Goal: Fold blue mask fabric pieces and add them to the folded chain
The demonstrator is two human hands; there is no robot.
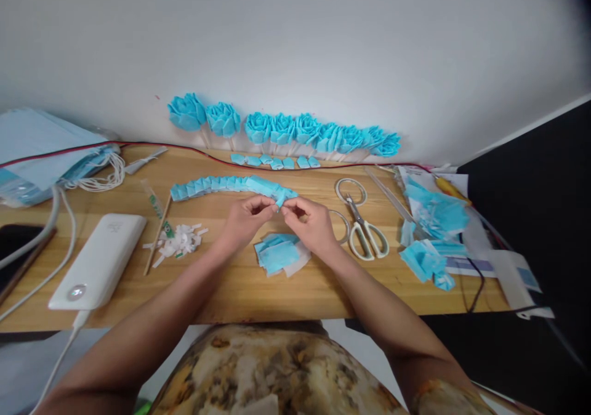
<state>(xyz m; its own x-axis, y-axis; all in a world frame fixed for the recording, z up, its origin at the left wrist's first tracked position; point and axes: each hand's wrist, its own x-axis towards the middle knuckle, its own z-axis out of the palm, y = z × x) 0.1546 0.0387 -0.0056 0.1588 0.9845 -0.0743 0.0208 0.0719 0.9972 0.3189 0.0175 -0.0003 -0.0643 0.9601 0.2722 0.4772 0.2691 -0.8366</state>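
Both hands meet over the middle of the table. My left hand (249, 221) and my right hand (311, 221) pinch a small folded blue fabric piece (280, 198) between their fingertips. Just behind the fingers, a curved row of folded blue pieces (212, 186) runs off to the left; it cannot be told whether the held piece touches it. Below the hands lies a small pile of flat blue fabric pieces (279, 253), partly covered by my right hand. Scissors with white handles (364, 233) rest to the right of that hand.
Several blue fabric roses (258, 127) on sticks lean along the wall, with small folded pieces (277, 163) before them. At left are a white power bank (99, 261), a thin stick (157, 235), white scraps (182, 241) and stacked masks (50, 150). Blue scraps (429, 261) lie right.
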